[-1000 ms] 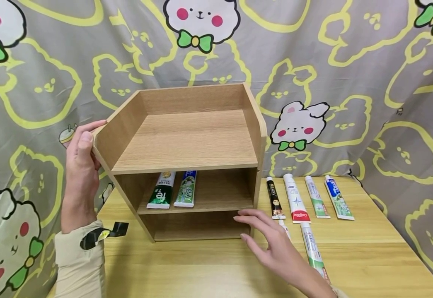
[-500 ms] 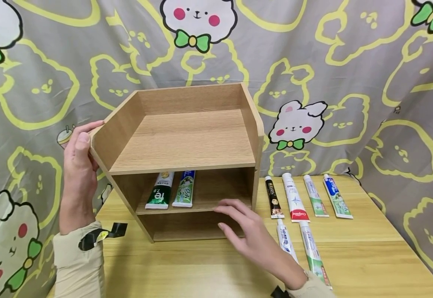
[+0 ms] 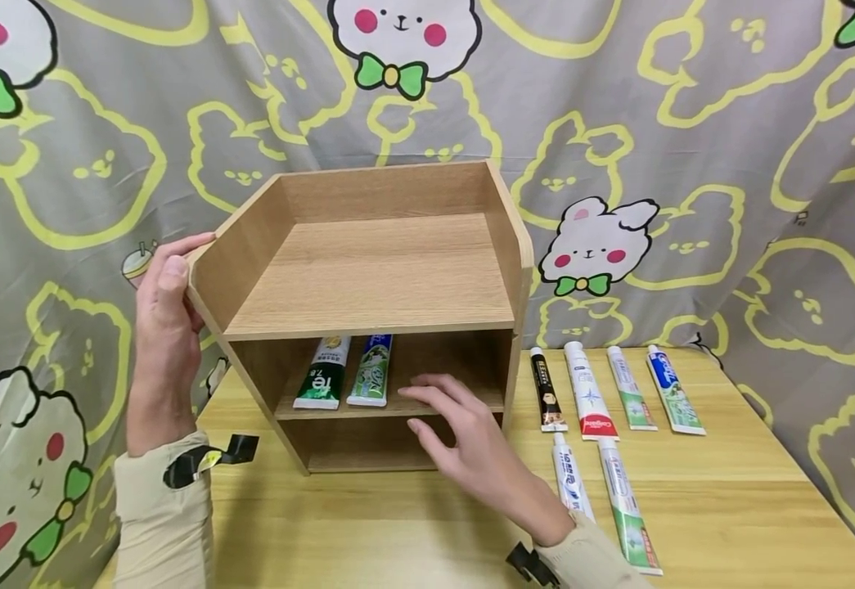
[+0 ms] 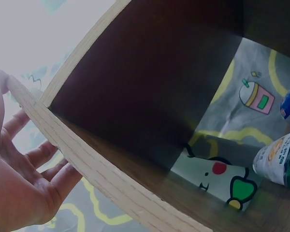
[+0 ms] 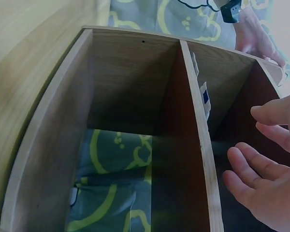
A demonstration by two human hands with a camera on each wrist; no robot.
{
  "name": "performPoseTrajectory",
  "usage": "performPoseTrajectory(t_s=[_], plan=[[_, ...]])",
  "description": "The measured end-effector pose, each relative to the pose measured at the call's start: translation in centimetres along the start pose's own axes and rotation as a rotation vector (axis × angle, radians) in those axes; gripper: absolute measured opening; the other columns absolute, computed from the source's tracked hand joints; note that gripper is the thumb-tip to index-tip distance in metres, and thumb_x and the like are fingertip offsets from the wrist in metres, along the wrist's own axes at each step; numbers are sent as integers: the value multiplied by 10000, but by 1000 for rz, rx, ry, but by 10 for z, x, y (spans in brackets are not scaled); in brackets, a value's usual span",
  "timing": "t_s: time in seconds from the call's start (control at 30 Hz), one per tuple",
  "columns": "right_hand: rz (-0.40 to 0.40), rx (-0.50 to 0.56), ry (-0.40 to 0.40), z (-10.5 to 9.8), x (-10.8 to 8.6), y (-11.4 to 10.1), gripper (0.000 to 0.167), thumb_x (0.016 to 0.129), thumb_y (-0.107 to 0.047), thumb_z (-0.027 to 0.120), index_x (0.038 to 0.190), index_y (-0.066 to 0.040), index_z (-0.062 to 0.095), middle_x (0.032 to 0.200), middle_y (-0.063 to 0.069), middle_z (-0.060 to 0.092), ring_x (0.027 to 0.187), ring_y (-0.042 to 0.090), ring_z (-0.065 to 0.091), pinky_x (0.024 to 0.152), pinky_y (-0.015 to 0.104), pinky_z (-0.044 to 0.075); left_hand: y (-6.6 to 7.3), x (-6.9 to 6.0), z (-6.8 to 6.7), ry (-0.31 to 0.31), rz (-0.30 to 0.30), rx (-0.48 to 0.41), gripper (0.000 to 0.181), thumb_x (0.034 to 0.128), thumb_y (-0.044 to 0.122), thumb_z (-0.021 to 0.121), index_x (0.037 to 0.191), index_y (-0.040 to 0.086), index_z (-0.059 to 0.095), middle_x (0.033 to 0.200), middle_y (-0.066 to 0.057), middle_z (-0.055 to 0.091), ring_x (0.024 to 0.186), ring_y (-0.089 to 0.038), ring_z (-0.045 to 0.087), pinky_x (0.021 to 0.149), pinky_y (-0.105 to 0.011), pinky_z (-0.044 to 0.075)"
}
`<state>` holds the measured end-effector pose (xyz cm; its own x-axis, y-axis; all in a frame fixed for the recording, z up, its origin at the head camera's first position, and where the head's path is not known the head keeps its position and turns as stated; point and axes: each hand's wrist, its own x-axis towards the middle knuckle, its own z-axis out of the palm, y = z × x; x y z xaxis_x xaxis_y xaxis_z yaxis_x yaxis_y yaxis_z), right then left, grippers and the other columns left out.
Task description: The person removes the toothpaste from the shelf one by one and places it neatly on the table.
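Note:
A wooden desktop shelf [image 3: 375,274] stands on the table, and my left hand [image 3: 165,352] grips its upper left side panel. In the left wrist view, the thumb and fingers [image 4: 41,154] lie on opposite sides of the panel edge. Two toothpaste tubes lie side by side in the middle compartment: a dark green and white tube [image 3: 321,378] and a blue and green tube [image 3: 371,376]. My right hand [image 3: 471,438] is in front of that compartment, right of the tubes, fingers loosely bent and holding nothing. In the right wrist view, its fingertips [image 5: 237,157] are near the shelf board.
Several toothpaste tubes lie right of the shelf: a black tube [image 3: 547,391], a red and white tube [image 3: 591,393], a blue-topped tube [image 3: 676,391], a white tube [image 3: 571,478] and a green and white tube [image 3: 629,511]. A patterned curtain [image 3: 427,123] hangs behind.
My right hand has moved left from the shelf's right side to the front of the middle compartment, uncovering the white tube. The left hand keeps its grip, and the tubes have not moved.

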<state>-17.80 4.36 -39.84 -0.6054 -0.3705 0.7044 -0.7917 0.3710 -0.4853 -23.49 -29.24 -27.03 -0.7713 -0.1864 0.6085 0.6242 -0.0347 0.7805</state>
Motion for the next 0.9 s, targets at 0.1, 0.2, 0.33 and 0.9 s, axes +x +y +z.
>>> performPoseTrajectory(t_s=[0.1,0.2,0.33,0.9], plan=[[36,10,2,1,6,0,336,964,-108,702,1299,-119,677,1283,27,641,1192,168,611,974,372,522,0,1,1,-9,5,-5,423,1002,274,499,1325,43,642,1217,-187,548,975,-300,570,693,-320,527],[72,18,-3,4,10,1,333,962,-105,707,1293,-110,676,1255,-7,648,1160,178,626,949,369,531,0,1,1,-12,5,-9,424,1005,277,499,1330,42,640,1226,-187,541,982,-301,566,697,-322,527],[95,16,-12,9,16,2,331,954,-104,718,1283,-109,676,1226,7,665,1116,219,647,905,379,545,0,0,1,-4,6,0,428,1008,283,496,1330,42,643,1220,-190,546,977,-302,568,697,-323,524],[335,-31,-99,31,45,5,450,968,-310,722,1384,-166,627,1098,55,740,751,137,646,727,379,549,0,0,2,7,9,6,432,994,285,509,1324,45,650,1240,-198,539,1002,-317,548,702,-340,515]])
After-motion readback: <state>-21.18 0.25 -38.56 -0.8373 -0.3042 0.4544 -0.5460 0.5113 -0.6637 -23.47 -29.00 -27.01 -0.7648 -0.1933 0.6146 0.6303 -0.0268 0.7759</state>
